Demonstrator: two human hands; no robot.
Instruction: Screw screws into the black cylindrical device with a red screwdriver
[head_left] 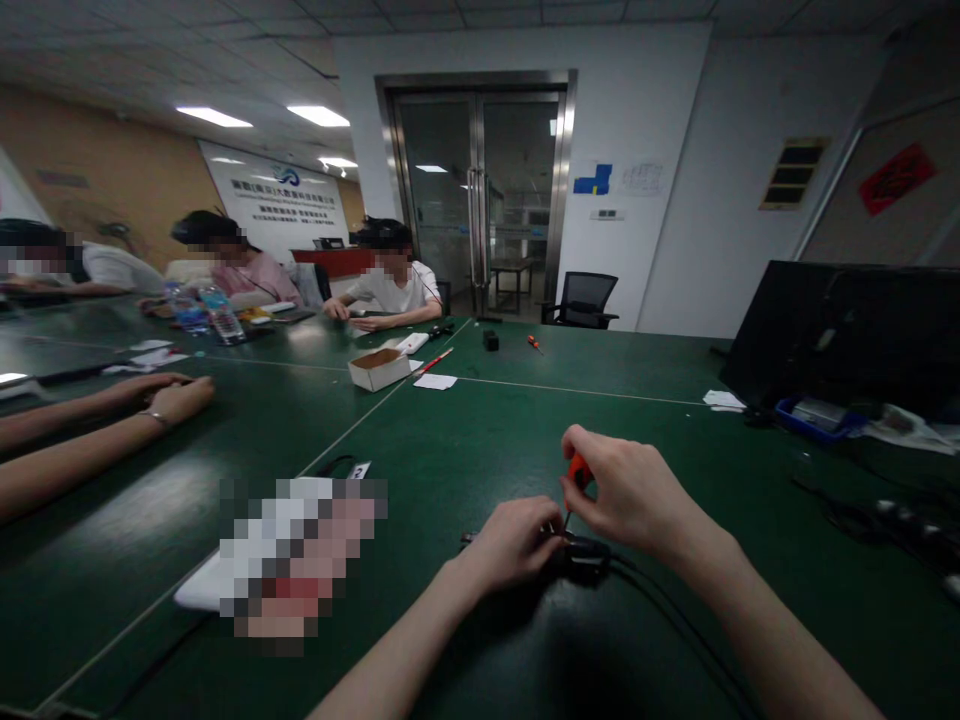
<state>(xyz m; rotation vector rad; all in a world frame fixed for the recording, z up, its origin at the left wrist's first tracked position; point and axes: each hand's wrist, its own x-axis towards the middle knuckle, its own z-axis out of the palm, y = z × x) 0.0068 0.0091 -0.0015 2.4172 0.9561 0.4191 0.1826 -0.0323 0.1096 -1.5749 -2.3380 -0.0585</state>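
Note:
My right hand [630,490] is closed round a small screwdriver with an orange-red handle [577,469], held upright with its tip pointing down. Below the tip lies a small black device [586,553] on the green table [480,440], with a black cable running off to the right. My left hand [517,540] is closed on the left side of that device and steadies it. Most of the device is hidden behind my fingers.
A blurred white object [292,550] lies to my left. An open cardboard box [379,368], paper slips and another red screwdriver [534,344] lie further back. A black monitor [847,335] stands at right. A neighbour's forearms [97,420] rest at left; three people sit at the far end.

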